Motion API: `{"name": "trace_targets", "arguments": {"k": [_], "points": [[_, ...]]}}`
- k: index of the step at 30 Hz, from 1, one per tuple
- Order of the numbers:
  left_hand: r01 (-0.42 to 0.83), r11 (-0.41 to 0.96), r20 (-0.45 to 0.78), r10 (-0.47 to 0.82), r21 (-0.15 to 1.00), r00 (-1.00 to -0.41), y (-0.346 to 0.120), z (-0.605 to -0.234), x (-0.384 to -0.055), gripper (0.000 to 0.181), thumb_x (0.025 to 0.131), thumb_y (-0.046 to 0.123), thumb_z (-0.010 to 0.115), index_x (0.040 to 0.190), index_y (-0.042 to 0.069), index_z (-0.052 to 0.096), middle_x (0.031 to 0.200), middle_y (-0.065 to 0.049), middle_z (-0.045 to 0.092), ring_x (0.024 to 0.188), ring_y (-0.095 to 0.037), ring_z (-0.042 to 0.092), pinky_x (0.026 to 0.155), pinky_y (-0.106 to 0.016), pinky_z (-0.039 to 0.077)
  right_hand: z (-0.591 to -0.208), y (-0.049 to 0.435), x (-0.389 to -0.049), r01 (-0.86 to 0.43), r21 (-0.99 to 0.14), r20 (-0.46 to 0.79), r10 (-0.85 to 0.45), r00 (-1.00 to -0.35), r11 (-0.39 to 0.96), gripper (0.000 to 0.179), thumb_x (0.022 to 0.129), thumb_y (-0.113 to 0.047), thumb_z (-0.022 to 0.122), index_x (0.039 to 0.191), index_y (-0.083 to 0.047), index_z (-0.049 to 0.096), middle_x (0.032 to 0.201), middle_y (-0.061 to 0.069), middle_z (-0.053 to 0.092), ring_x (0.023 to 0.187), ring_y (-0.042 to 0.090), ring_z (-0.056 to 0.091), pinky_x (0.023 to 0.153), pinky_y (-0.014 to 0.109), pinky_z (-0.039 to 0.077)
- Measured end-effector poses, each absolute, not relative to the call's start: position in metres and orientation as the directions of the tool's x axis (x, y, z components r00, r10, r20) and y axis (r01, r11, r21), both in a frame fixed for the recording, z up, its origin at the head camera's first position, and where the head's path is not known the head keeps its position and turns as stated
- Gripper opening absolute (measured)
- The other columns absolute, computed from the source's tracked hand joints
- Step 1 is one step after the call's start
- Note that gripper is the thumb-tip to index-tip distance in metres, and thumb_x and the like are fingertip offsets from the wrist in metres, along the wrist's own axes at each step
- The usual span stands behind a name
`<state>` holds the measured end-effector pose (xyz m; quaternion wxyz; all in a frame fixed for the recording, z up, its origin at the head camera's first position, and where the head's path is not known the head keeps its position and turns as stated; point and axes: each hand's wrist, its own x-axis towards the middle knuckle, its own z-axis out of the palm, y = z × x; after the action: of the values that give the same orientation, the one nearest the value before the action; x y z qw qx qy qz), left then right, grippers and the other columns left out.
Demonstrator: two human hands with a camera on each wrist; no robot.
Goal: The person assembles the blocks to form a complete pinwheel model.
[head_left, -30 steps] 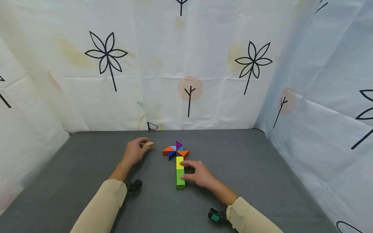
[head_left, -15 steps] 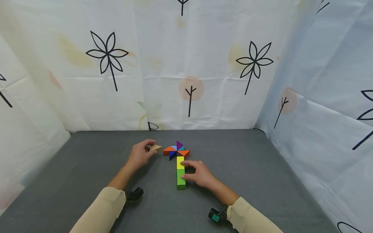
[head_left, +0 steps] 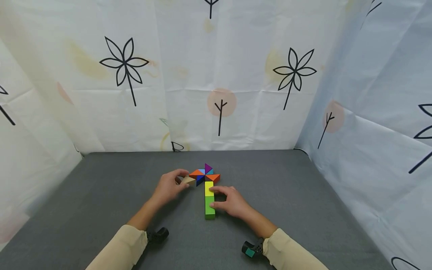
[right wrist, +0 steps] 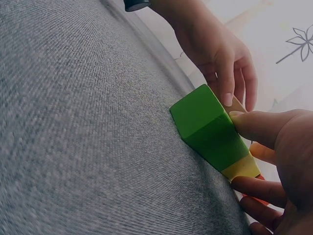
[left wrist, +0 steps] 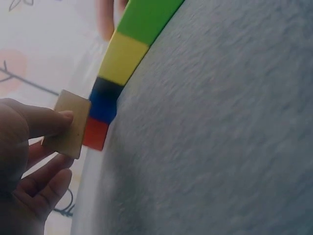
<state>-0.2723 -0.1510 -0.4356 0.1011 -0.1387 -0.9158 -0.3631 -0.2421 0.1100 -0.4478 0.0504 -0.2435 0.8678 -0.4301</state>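
My left hand point(head_left: 171, 185) pinches a plain wooden triangular block point(head_left: 190, 180) between thumb and fingers, just left of a pinwheel of coloured triangular blocks. In the left wrist view, the wooden block point(left wrist: 72, 125) shows a flat face and overlaps the red and blue blocks. The pinwheel has orange point(head_left: 196, 173), purple point(head_left: 207, 168) and dark blue point(head_left: 199, 180) triangles, among others. Below it, a yellow block point(head_left: 208, 185) and a green block point(head_left: 209, 210) form a straight stem. My right hand point(head_left: 233, 203) rests from the right on this stem, thumb at the green, forefinger at the yellow.
A grey cloth-covered table point(head_left: 287, 210) lies under everything. White patterned curtains point(head_left: 249, 123) stand along its back and sides. Black wrist cameras point(head_left: 158, 235) are strapped to both forearms.
My left hand has carried the wooden triangular block rightward and slightly nearer, up to the pinwheel's left side. The right hand and the coloured blocks have stayed in place.
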Motion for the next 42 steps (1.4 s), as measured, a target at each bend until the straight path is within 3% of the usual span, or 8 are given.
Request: {"name": "trace_targets", "arguments": {"k": [18, 27, 33, 42], "points": [[0.240, 0.731, 0.172, 0.169, 0.638, -0.971, -0.126, -0.442, -0.259, 0.035, 0.080, 0.012, 0.081, 0.112, 0.014, 0.066, 0.102, -0.003, 0.067, 0.076, -0.014, 0.060, 0.070, -0.036, 0.052, -0.448, 0.110, -0.241, -0.404, -0.768, 0.148, -0.476, -0.867, 0.497, 0.050, 0.086, -0.027, 0.076, 0.131, -0.011, 0.061, 0.123, 0.004, 0.065, 0.115, 0.025, 0.050, 0.097, 0.050, 0.034], [0.270, 0.737, 0.122, 0.250, 0.620, -0.961, -0.130, -0.435, -0.249, 0.027, 0.083, 0.018, 0.079, 0.108, 0.018, 0.069, 0.082, 0.006, 0.062, 0.074, -0.012, 0.057, 0.066, -0.033, 0.050, -0.449, 0.110, -0.242, -0.406, -0.762, 0.147, -0.475, -0.868, 0.505, 0.050, 0.086, -0.028, 0.076, 0.132, -0.012, 0.061, 0.124, 0.004, 0.065, 0.113, 0.025, 0.049, 0.095, 0.049, 0.036], [0.314, 0.720, 0.094, 0.329, 0.619, -0.940, -0.127, -0.438, -0.242, 0.035, 0.084, 0.018, 0.077, 0.117, 0.016, 0.067, 0.084, 0.010, 0.064, 0.075, -0.010, 0.057, 0.067, -0.032, 0.050, -0.450, 0.111, -0.242, -0.417, -0.750, 0.157, -0.474, -0.866, 0.514, 0.051, 0.087, -0.029, 0.075, 0.132, -0.011, 0.061, 0.125, 0.004, 0.064, 0.113, 0.025, 0.049, 0.094, 0.049, 0.037], [0.322, 0.711, 0.115, 0.324, 0.625, -0.939, -0.120, -0.441, -0.239, 0.036, 0.084, 0.017, 0.077, 0.119, 0.014, 0.067, 0.091, 0.008, 0.067, 0.077, -0.010, 0.057, 0.071, -0.033, 0.049, -0.449, 0.110, -0.241, -0.418, -0.756, 0.156, -0.482, -0.862, 0.503, 0.052, 0.087, -0.029, 0.075, 0.133, -0.010, 0.060, 0.125, 0.006, 0.064, 0.114, 0.026, 0.049, 0.095, 0.051, 0.036]]}}
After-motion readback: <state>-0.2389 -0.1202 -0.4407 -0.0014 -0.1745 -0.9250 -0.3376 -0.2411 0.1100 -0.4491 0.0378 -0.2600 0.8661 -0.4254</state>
